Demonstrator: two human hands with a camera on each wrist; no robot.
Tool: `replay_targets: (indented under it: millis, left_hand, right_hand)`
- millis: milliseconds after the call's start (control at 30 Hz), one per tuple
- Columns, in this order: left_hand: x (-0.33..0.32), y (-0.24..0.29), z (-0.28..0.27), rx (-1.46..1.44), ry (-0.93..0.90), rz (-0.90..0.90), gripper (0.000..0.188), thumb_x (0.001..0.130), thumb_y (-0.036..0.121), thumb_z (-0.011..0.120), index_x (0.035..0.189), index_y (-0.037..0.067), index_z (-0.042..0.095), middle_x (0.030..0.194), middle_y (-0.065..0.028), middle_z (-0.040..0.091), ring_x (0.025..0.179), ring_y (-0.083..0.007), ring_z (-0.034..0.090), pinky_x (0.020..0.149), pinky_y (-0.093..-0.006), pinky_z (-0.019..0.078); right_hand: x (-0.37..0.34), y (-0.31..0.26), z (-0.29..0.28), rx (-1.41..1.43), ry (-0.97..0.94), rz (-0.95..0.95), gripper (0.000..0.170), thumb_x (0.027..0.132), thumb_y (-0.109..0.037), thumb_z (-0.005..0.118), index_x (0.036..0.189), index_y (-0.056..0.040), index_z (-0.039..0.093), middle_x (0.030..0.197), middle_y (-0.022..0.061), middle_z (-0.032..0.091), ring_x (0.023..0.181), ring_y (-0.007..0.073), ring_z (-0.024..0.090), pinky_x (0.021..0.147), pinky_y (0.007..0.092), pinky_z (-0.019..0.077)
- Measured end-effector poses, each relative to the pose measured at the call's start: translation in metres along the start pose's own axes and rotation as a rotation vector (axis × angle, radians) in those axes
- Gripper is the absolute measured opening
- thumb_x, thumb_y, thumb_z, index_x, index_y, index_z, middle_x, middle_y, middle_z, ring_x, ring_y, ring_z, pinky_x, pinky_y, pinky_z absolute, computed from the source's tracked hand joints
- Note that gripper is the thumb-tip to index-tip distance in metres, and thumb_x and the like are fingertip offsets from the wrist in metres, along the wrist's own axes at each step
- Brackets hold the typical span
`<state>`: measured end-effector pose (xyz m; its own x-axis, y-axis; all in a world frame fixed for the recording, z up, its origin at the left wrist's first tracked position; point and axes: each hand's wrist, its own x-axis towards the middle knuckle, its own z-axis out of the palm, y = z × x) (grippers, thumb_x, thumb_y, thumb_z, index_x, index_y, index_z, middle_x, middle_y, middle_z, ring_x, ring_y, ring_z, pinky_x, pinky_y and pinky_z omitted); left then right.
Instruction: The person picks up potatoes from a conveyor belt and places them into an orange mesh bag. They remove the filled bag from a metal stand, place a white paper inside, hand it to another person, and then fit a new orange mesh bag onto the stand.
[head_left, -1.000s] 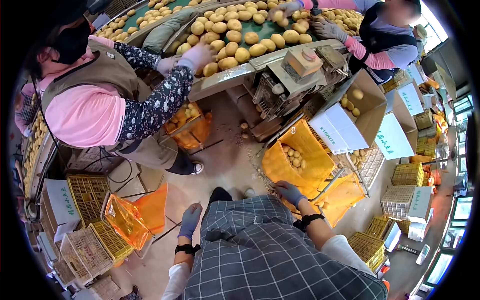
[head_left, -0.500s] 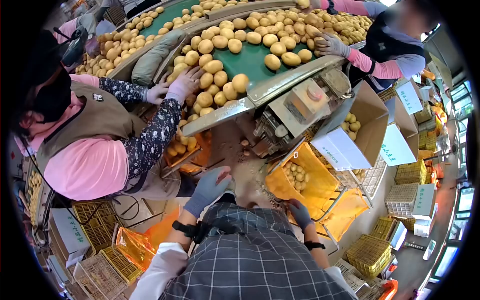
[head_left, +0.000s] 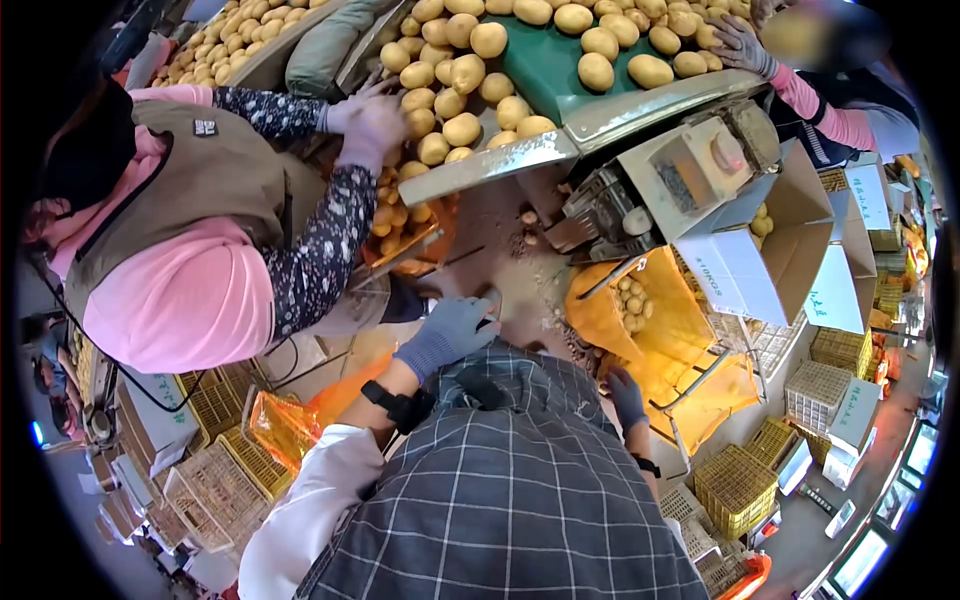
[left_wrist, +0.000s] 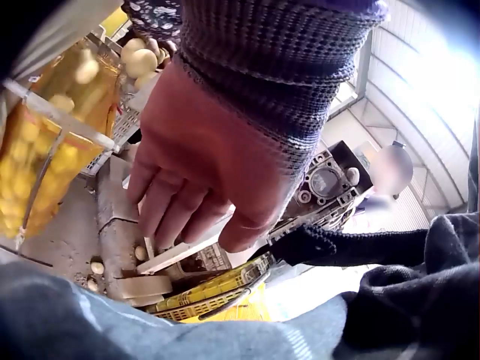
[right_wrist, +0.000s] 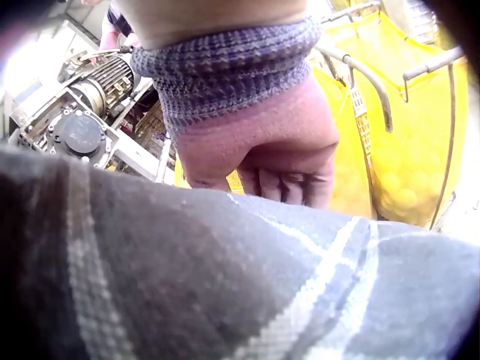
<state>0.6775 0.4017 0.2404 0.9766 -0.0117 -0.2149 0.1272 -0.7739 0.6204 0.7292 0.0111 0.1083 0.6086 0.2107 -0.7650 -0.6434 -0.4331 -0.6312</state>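
Observation:
My gloved left hand [head_left: 455,333] is in front of the dark checked apron [head_left: 480,460], holding nothing. In the left wrist view its fingers [left_wrist: 176,199] hang loosely, with the apron cloth below them. My right hand [head_left: 627,398] hangs low at the apron's right side, near an orange mesh bag [head_left: 610,305] of potatoes on a metal frame. The right wrist view shows that hand [right_wrist: 259,146] with loosely bent fingers, its fingertips partly hidden behind the cloth; no held thing shows.
Ahead runs a conveyor with a green belt [head_left: 540,65] and many potatoes [head_left: 462,130]. A person in a pink head covering [head_left: 180,305] works at the left, another at the far right. A machine box [head_left: 690,165], cartons [head_left: 745,265] and yellow crates [head_left: 735,490] stand on the right.
My left hand has risen from the left side to the front of the apron. My right hand stays low at the right. The view has shifted nearer the conveyor.

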Motion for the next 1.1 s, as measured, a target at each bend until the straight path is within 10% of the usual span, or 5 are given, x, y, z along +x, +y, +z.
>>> replay_targets:
  millis: [567, 1100]
  left_hand:
    - [-0.021, 0.012, 0.026, 0.034, 0.02, -0.095, 0.034, 0.079, 0.034, 0.055, 0.1, 0.008, 0.055, 0.087, -0.012, 0.06, 0.083, -0.0281, 0.057, 0.074, -0.0371, 0.0406]
    - [-0.013, 0.019, 0.021, 0.041, -0.008, -0.012, 0.031, 0.079, 0.034, 0.053, 0.097, 0.008, 0.054, 0.086, -0.0134, 0.059, 0.082, -0.0295, 0.056, 0.071, -0.0386, 0.0412]
  right_hand:
    - [0.002, 0.01, -0.018, 0.194, 0.033, 0.118, 0.025, 0.085, -0.014, 0.05, 0.11, -0.0068, 0.047, 0.075, 0.0035, 0.054, 0.057, 0.0093, 0.047, 0.046, 0.0187, 0.0338]
    - [-0.006, 0.016, -0.016, 0.107, 0.009, 0.068, 0.031, 0.085, -0.02, 0.05, 0.113, -0.0048, 0.049, 0.084, 0.004, 0.06, 0.067, 0.0114, 0.056, 0.056, 0.0226, 0.0424]
